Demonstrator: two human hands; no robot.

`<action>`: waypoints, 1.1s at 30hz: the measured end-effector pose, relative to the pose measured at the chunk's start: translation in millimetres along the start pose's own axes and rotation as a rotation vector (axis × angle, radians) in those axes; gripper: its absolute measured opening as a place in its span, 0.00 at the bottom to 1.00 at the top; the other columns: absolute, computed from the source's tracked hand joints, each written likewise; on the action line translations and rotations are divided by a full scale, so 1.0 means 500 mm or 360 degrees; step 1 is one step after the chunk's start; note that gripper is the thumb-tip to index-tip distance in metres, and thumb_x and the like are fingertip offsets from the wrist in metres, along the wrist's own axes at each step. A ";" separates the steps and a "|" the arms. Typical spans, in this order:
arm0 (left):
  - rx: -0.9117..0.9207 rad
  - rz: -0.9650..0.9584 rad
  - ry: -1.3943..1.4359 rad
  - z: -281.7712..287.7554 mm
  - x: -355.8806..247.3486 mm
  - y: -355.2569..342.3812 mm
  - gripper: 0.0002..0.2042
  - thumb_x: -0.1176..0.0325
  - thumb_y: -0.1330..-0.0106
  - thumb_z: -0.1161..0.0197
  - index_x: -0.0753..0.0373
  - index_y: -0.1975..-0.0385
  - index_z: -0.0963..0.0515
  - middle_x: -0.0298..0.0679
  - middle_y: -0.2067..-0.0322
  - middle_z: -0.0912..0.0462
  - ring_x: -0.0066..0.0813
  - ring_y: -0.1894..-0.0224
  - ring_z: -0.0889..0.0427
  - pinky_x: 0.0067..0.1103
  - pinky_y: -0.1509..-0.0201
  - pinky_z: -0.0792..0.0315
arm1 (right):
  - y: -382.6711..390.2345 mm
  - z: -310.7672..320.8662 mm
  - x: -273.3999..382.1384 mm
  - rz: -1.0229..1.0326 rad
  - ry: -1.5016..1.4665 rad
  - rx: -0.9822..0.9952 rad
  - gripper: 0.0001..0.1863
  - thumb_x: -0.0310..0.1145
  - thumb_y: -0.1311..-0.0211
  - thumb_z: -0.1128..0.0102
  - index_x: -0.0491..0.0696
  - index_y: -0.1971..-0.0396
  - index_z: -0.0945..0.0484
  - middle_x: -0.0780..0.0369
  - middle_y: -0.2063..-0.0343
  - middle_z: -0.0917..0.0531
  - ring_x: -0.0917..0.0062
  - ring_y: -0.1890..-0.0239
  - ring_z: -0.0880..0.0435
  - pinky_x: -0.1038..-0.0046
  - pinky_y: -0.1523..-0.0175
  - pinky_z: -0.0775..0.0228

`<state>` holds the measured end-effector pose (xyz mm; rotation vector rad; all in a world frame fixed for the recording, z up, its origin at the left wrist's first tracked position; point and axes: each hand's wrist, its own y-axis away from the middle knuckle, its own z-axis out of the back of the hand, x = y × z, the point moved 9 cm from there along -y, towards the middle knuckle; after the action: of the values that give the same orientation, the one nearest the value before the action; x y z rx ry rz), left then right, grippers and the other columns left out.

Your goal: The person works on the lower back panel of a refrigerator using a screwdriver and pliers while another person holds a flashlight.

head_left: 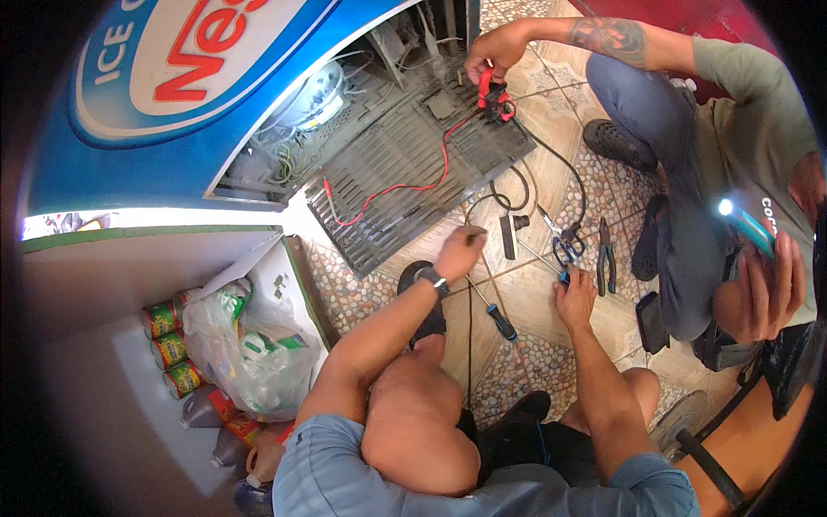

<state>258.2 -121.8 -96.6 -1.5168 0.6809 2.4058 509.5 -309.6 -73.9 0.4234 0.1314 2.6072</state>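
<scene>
My left hand (461, 257), with a dark watch on its wrist, is closed in front of the slatted dark panel. A small dark thing shows at its fingertips, too little to name. My right hand (575, 297) grips a screwdriver (564, 277) by its blue and black handle, the shaft pointing left and away. Between my hands a second screwdriver (501, 324) lies on the tiles. Beyond my right hand lie blue-handled scissors (568, 247) and dark pliers (606, 257). A black rectangular piece (508, 239) and a black cord (575, 177) are nearby.
A blue freezer (112, 155) has its lower compartment open, with a dusty slatted panel (396, 189) and a rounded compressor (312, 96). At right a co-worker holds a lit flashlight (748, 226) and red and black leads (489, 96). Cans (170, 349) and a plastic bag (258, 353) stand left.
</scene>
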 end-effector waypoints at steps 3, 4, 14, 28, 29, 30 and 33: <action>-0.0136 0.0223 0.0048 0.086 0.003 0.038 0.14 0.63 0.31 0.42 0.65 0.54 0.19 0.39 0.66 0.17 0.27 0.64 0.21 0.25 0.57 0.27 | -0.013 -0.008 -0.058 -0.0025 -0.0144 0.0021 0.26 0.35 0.44 0.33 0.48 0.45 0.29 0.55 0.51 0.25 0.57 0.45 0.28 0.60 0.41 0.36; -0.0194 0.0161 -0.0041 0.136 -0.002 0.052 0.14 0.62 0.31 0.42 0.65 0.54 0.19 0.37 0.67 0.17 0.25 0.65 0.22 0.24 0.57 0.27 | -0.021 -0.014 -0.058 0.0035 -0.0124 0.0001 0.26 0.35 0.44 0.33 0.48 0.45 0.29 0.54 0.52 0.25 0.57 0.46 0.27 0.60 0.41 0.36; -0.0559 0.0208 -0.0187 0.458 -0.328 0.251 0.16 0.59 0.30 0.40 0.65 0.52 0.20 0.34 0.65 0.17 0.21 0.63 0.23 0.20 0.55 0.30 | -0.039 -0.038 -0.071 -0.0173 -0.0063 0.0406 0.26 0.39 0.43 0.33 0.47 0.46 0.30 0.52 0.48 0.24 0.58 0.42 0.27 0.60 0.40 0.33; -0.0205 -0.0277 0.0093 0.266 -0.796 0.208 0.16 0.58 0.31 0.41 0.63 0.53 0.19 0.36 0.63 0.17 0.21 0.60 0.21 0.22 0.54 0.27 | -0.004 -0.047 -0.083 -0.0276 -0.0165 0.0471 0.30 0.44 0.46 0.30 0.50 0.45 0.29 0.52 0.47 0.23 0.58 0.42 0.26 0.60 0.39 0.32; -0.0089 -0.0244 0.0047 0.240 -0.757 0.180 0.16 0.59 0.32 0.40 0.64 0.53 0.19 0.37 0.62 0.17 0.24 0.60 0.21 0.24 0.53 0.27 | -0.001 -0.044 -0.072 -0.0307 -0.0186 0.0475 0.29 0.43 0.47 0.29 0.49 0.46 0.28 0.52 0.48 0.23 0.59 0.42 0.26 0.61 0.39 0.32; -0.0010 -0.0484 -0.0291 0.198 -0.767 0.164 0.16 0.59 0.32 0.40 0.66 0.54 0.20 0.40 0.62 0.16 0.28 0.58 0.20 0.25 0.50 0.28 | -0.005 -0.040 -0.095 -0.0309 -0.0116 0.0472 0.30 0.43 0.47 0.29 0.48 0.46 0.28 0.52 0.47 0.23 0.58 0.41 0.27 0.61 0.38 0.33; 0.0326 -0.0368 -0.0265 0.159 -0.712 0.113 0.15 0.61 0.32 0.41 0.65 0.54 0.19 0.43 0.63 0.16 0.29 0.61 0.20 0.28 0.51 0.28 | 0.028 -0.047 -0.094 -0.0336 -0.0023 0.0544 0.31 0.42 0.47 0.29 0.47 0.46 0.30 0.51 0.46 0.26 0.57 0.40 0.29 0.61 0.37 0.34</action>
<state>330.0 -110.3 265.3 -1.2262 0.6539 2.1856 534.8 -345.3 -106.7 0.5156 0.5902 2.3744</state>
